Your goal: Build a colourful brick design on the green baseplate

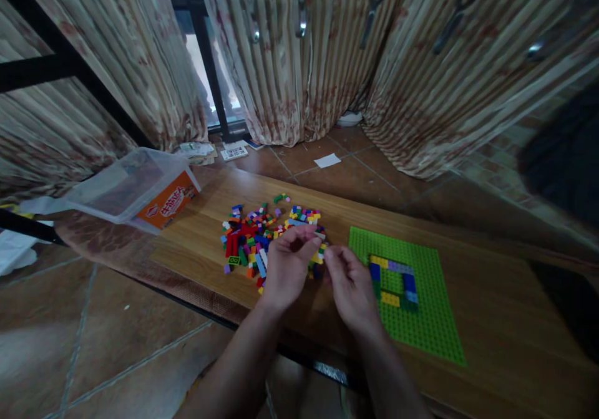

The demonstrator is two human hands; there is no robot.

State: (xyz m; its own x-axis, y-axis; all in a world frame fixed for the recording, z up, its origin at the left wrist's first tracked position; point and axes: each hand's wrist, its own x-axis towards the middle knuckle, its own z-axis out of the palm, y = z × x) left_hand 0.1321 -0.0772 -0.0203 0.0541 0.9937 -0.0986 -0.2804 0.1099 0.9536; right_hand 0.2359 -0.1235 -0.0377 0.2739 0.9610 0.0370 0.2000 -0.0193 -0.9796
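My left hand [289, 262] is over the right side of a pile of loose toy bricks [253, 238], its thumb and fingers pinched together. A small pale piece shows by its fingertips, too unclear to tell whether it is held. Close beside it, my right hand [350, 282] has its fingers curled and closed, with whatever is in them hidden. To the right lies a green baseplate [435, 307]. On it stands a square ring of bricks [410, 285] in yellow, blue, purple and dark green; the right hand is just left of this ring.
Everything lies on a long wooden table [496, 307]. A clear plastic box [121, 188] with an orange label is at the left end. Behind the table are striped curtains [290, 63], papers [327, 160] on the tiled floor, and a dark shape at the right edge.
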